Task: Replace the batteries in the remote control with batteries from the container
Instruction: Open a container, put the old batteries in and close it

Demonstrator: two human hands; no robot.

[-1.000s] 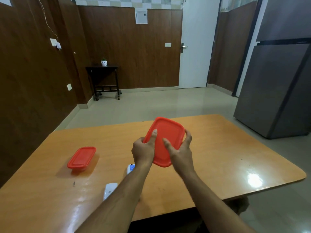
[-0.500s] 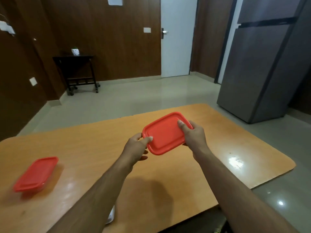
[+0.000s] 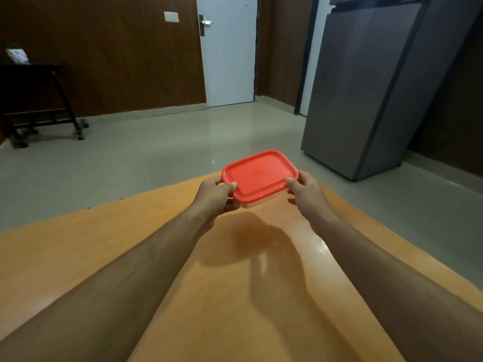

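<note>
Item: red-lidded container (image 3: 259,175), held above the far edge of the orange table (image 3: 78,257). We grip it with our left hand (image 3: 214,197) at its left end and our right hand (image 3: 305,192) at its right end, thumbs on the lid. Beyond the table: grey refrigerator (image 3: 366,87). Contents: hidden, perhaps batteries.

Both bare forearms reach forward, converging toward the red lid (image 3: 258,175); the left hand (image 3: 214,195) grips the lid's left end, thumb on top at the rim, fingers curled beneath; the right hand (image 3: 305,190) holds the lid's right end, thumb pressed on the top edge, fingers tucked under; wrists straight, backs of both hands turned up
</note>
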